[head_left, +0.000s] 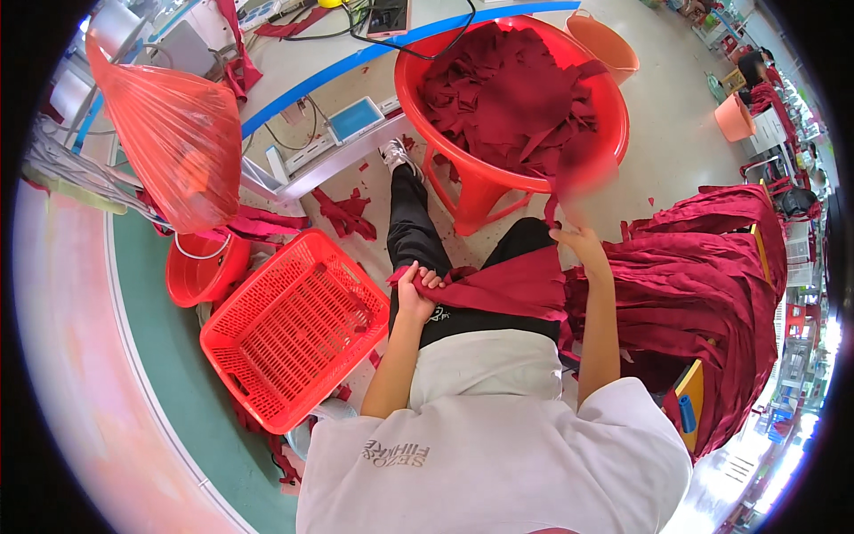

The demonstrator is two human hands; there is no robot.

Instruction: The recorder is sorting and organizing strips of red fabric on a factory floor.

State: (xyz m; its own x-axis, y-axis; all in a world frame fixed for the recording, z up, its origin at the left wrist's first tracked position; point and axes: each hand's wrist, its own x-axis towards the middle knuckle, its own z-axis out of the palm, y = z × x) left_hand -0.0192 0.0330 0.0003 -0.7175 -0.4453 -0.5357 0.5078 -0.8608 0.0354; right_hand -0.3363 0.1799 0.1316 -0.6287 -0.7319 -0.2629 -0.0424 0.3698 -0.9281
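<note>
A dark red cloth piece (516,287) lies spread over my lap, on black trousers. My left hand (420,289) is closed around its bunched left end. My right hand (583,247) is raised just beyond the cloth's right edge, its fingertips pinched on a narrow strip of dark red cloth (551,210). That strip reaches up toward the near rim of a large red basin (614,133). A heap of dark red cloth scraps (498,107) fills the basin, which rests on a red stool (476,206). Blur around the near right rim hides where the strip ends.
At my left stand a red plastic basket (294,329) and a red bucket (203,271), below a hanging red plastic bag (182,147). Long dark red cloth lengths (694,276) drape over a rack at my right. A blue-edged table (329,80) lies ahead; an orange bucket (605,43) stands behind the basin.
</note>
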